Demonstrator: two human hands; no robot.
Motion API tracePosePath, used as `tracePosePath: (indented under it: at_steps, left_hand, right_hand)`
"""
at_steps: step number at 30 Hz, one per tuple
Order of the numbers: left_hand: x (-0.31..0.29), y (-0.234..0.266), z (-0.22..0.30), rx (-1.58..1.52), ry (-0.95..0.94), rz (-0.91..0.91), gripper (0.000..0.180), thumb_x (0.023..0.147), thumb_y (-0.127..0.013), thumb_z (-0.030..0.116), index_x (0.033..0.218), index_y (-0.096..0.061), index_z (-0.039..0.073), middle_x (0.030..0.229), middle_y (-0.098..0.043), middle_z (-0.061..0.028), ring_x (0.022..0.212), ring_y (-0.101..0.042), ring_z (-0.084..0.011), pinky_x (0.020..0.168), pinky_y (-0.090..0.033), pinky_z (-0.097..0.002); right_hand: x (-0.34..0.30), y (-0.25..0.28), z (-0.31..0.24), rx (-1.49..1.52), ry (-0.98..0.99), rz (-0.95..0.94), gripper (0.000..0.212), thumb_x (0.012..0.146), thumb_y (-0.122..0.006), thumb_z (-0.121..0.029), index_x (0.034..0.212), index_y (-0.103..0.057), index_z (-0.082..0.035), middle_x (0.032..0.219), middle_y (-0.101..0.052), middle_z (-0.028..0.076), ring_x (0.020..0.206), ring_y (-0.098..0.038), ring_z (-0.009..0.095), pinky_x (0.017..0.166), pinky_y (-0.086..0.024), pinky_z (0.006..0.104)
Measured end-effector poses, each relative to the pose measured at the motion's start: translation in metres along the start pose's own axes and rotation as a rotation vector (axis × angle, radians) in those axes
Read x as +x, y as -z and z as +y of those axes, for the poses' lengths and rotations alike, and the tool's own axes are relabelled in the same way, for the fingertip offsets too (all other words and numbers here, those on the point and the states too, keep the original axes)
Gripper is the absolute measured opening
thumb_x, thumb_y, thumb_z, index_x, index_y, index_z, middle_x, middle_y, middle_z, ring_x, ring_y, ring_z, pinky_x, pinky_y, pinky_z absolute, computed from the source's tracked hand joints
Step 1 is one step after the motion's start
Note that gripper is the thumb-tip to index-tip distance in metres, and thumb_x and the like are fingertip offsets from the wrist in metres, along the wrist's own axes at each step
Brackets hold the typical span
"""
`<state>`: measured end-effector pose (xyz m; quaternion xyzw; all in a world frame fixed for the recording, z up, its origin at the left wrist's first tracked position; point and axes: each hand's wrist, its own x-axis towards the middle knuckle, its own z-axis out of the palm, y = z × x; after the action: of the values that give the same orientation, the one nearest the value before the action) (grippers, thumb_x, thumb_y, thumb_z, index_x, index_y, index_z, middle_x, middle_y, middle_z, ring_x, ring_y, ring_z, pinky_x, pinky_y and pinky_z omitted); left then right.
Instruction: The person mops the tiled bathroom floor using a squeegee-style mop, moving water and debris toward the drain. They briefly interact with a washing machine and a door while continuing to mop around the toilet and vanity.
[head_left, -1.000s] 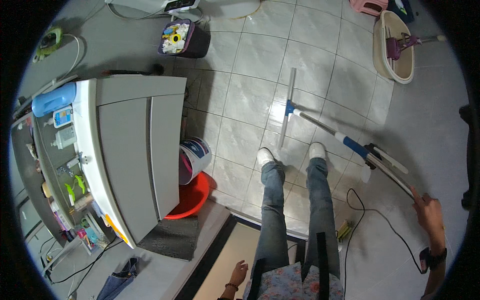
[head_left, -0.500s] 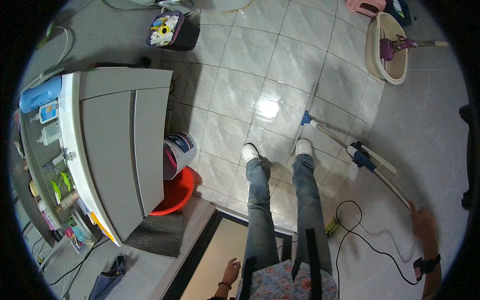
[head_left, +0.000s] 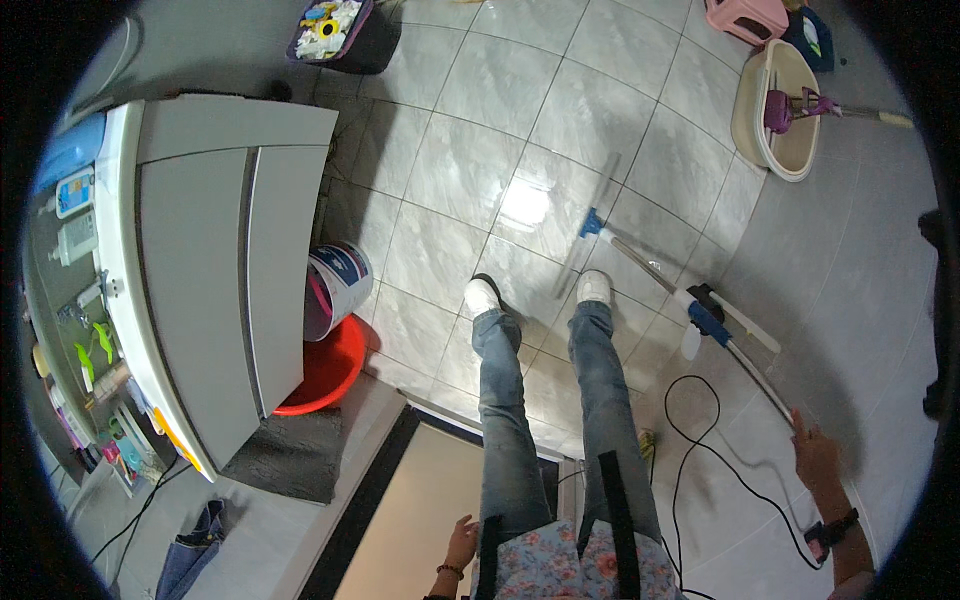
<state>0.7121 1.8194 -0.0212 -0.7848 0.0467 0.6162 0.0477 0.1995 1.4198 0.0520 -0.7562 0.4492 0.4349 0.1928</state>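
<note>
My right hand (head_left: 818,455) holds the upper end of a long-handled floor squeegee (head_left: 650,270), with a finger stretched along the pole. The pole slants down and left to a blue joint. The squeegee's long, thin, clear blade rests on the tiles just ahead of my white shoes. A blue grip and a white flap sit midway along the pole. By my left thigh hangs my left hand (head_left: 461,545), holding nothing, its fingers loosely apart.
Grey-white floor tiles (head_left: 470,180) look shiny. On the left stand a grey cabinet (head_left: 200,280), a white bucket (head_left: 345,280), a red basin (head_left: 335,375) and a trash bin (head_left: 365,45). A beige mop bucket (head_left: 750,110) and pink stool (head_left: 745,18) are far right. A black cord (head_left: 760,495) loops near my right arm.
The squeegee and my right hand have shifted left in the view. The whole scene has also slid a little, and my right hand shows more clearly on the pole.
</note>
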Motion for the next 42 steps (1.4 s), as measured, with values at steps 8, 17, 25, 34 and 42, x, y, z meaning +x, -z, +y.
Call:
tracePosePath:
  at_steps: [8,17,25,34,42]
  left_hand:
    - [-0.004,0.006,0.0,-0.029,-0.02,0.02,0.042,0.088,-0.045,0.025,0.12,-0.037,0.0,0.103,-0.057,-0.0173,0.097,-0.054,-0.0243,0.082,-0.043,-0.0336]
    - [-0.006,0.026,-0.009,-0.31,0.001,0.033,0.045,0.087,-0.046,0.026,0.122,-0.034,-0.001,0.106,-0.054,-0.018,0.093,-0.056,-0.0224,0.081,-0.044,-0.033]
    - [0.006,0.045,-0.042,-0.301,0.06,-0.011,0.057,0.084,-0.052,0.037,0.127,-0.03,0.006,0.117,-0.049,-0.0132,0.102,-0.051,-0.0228,0.084,-0.041,-0.0401]
    - [-0.009,0.053,-0.015,-0.107,0.073,0.012,0.049,0.087,-0.045,0.031,0.121,-0.035,-0.002,0.108,-0.054,-0.0178,0.095,-0.055,-0.0229,0.082,-0.044,-0.0326]
    - [-0.013,0.066,0.014,0.018,0.044,0.025,0.045,0.088,-0.047,0.025,0.12,-0.035,-0.003,0.104,-0.056,-0.0174,0.097,-0.054,-0.0231,0.081,-0.044,-0.032]
  right_hand:
    - [0.118,0.032,-0.104,0.115,0.084,0.068,0.056,0.086,-0.045,-0.016,0.135,-0.017,-0.014,0.075,-0.055,0.018,0.057,-0.056,0.024,0.043,-0.045,0.0323]
    - [0.29,0.123,-0.325,0.267,0.171,0.537,0.061,0.073,-0.052,-0.005,0.129,-0.03,-0.004,0.063,-0.055,0.015,0.048,-0.056,0.023,0.04,-0.047,0.0309]
    - [0.341,0.167,-0.372,0.416,0.228,0.467,0.057,0.073,-0.049,-0.001,0.127,-0.034,-0.001,0.065,-0.058,0.014,0.057,-0.059,0.025,0.049,-0.049,0.0334]
    - [0.296,0.122,-0.301,0.427,0.314,0.551,0.052,0.082,-0.051,-0.023,0.129,-0.033,-0.008,0.062,-0.052,0.01,0.051,-0.054,0.023,0.046,-0.044,0.0332]
    - [0.299,0.093,-0.285,0.453,0.371,0.425,0.061,0.073,-0.053,-0.008,0.13,-0.031,-0.005,0.069,-0.056,0.013,0.056,-0.057,0.023,0.049,-0.048,0.0328]
